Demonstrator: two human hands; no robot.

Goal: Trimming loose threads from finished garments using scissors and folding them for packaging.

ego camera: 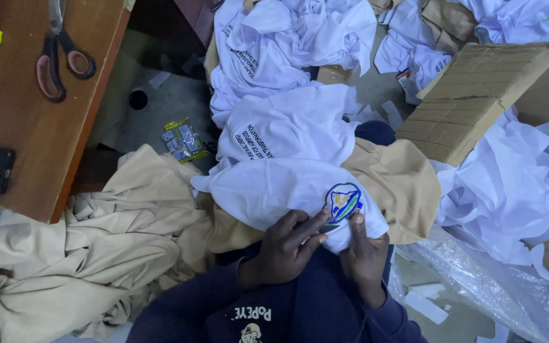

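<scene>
Badge (344, 202) sits just above both grips; left hand (285, 249) and right hand (365, 254) pinch the white shirt (268, 190) under it, right thumb nearer.

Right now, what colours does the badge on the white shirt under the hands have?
Blue, yellow and green, on the badge of the white shirt; head view.

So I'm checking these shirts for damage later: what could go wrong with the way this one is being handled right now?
Both hands, left hand and right hand, pinch the white shirt right at its blue emblem, so the emblem could perhaps crease or smudge. The shirt hangs off the lap over tan cloth toward the littered floor, so it might slide down and pick up dirt.
</scene>
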